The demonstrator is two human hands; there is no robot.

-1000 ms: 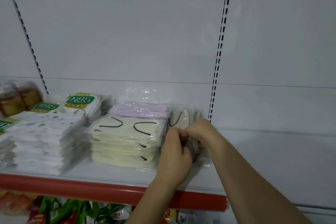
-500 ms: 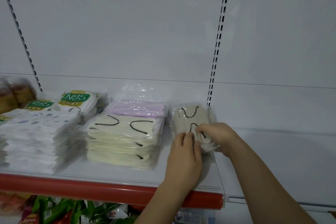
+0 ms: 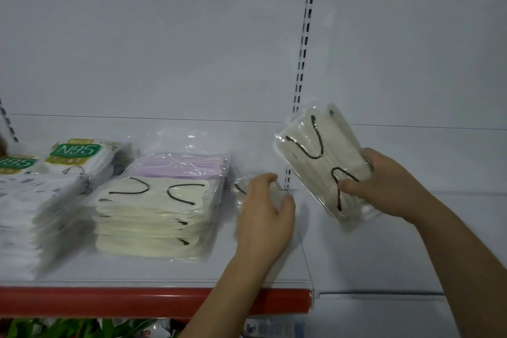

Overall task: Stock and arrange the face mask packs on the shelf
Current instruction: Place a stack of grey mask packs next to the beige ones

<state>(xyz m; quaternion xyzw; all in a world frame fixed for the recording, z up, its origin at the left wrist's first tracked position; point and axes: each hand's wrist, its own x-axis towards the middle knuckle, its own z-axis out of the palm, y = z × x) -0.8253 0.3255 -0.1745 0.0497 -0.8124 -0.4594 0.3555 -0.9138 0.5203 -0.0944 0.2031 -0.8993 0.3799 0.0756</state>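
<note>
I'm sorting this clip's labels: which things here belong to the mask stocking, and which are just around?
Job: clear cream mask pack with black loops in right hand; another pack under left hand; cream stack; white shelf.
Around: green packets below.
</note>
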